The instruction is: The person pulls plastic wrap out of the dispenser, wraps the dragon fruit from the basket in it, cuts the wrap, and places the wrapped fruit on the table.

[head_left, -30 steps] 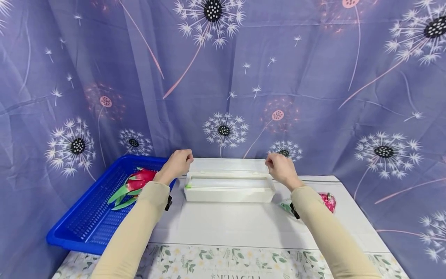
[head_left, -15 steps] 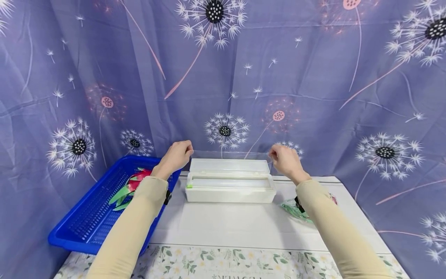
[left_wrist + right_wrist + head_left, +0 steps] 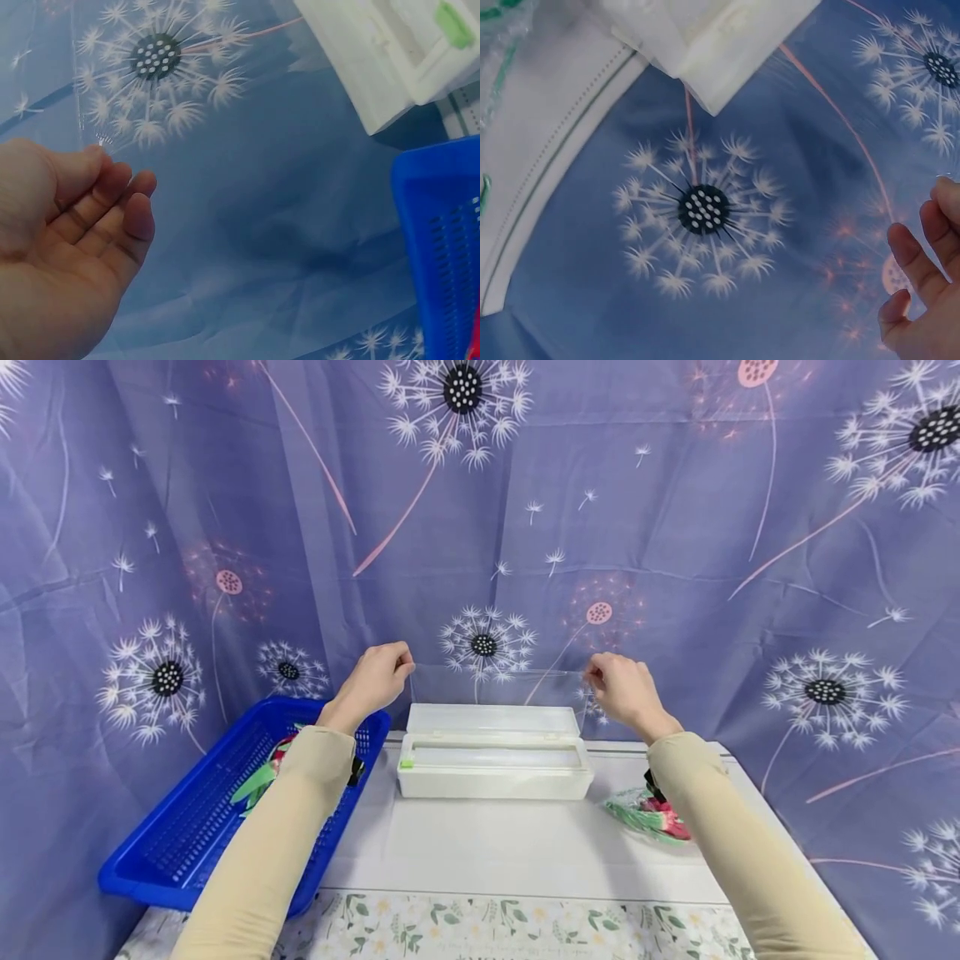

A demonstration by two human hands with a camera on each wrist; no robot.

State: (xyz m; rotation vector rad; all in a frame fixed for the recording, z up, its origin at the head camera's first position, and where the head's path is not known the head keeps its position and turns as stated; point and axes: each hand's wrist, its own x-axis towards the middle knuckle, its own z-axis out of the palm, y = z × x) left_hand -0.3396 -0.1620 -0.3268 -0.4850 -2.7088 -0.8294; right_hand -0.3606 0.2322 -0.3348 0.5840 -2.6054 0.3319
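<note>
A clear sheet of plastic wrap (image 3: 498, 675) stretches up from a white wrap dispenser box (image 3: 495, 783), whose lid (image 3: 493, 720) stands raised at the back. My left hand (image 3: 375, 677) pinches one upper corner of the film between thumb and index finger, the other fingers loosely bent in the left wrist view. At the opposite corner my right hand (image 3: 624, 689) pinches the film too; the right wrist view shows only part of that hand at its right edge. Both hands are above and behind the box. A green tab (image 3: 407, 764) sits at the box's left end.
At the left is a blue plastic basket (image 3: 135, 885) holding a red and green dragon fruit (image 3: 258, 781), partly behind my left sleeve. On the white table at the right lies a film-wrapped dragon fruit (image 3: 645, 814), partly behind my right forearm. A dandelion-print curtain (image 3: 480, 527) hangs behind.
Both hands have risen from the level of the lid, drawing the plastic wrap higher out of the box. The right hand has also shifted slightly right. The box has stayed in place.
</note>
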